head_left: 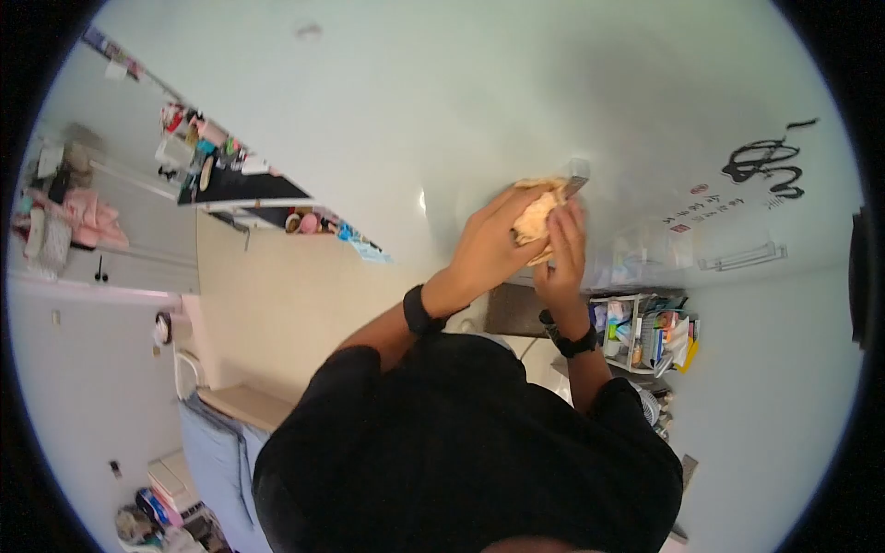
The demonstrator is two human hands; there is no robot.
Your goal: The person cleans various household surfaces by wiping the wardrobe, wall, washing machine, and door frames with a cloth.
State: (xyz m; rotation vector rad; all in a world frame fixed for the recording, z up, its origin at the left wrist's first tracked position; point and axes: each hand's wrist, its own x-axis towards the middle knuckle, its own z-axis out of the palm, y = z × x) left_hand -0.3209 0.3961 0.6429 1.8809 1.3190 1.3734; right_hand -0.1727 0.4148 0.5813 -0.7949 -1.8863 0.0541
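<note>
A crumpled pale orange cloth (534, 222) is bunched between my two hands, in front of a glossy pale upright surface (442, 101). My left hand (496, 232) grips the cloth from the left, its fingers partly hidden behind the folds. On the other side, my right hand (566, 249) has its fingers bent against the cloth's right edge. Just above the right fingertips, a small grey metallic handle-like piece (578, 172) sticks out from the surface. Whether the cloth touches that piece, I cannot tell.
Black brush-style lettering (763, 168) marks the surface at right. A white rack (636, 332) full of bottles and papers stands low on the right. On the left are a cluttered dark shelf (244, 184) and a blue-covered bed or seat (217, 461).
</note>
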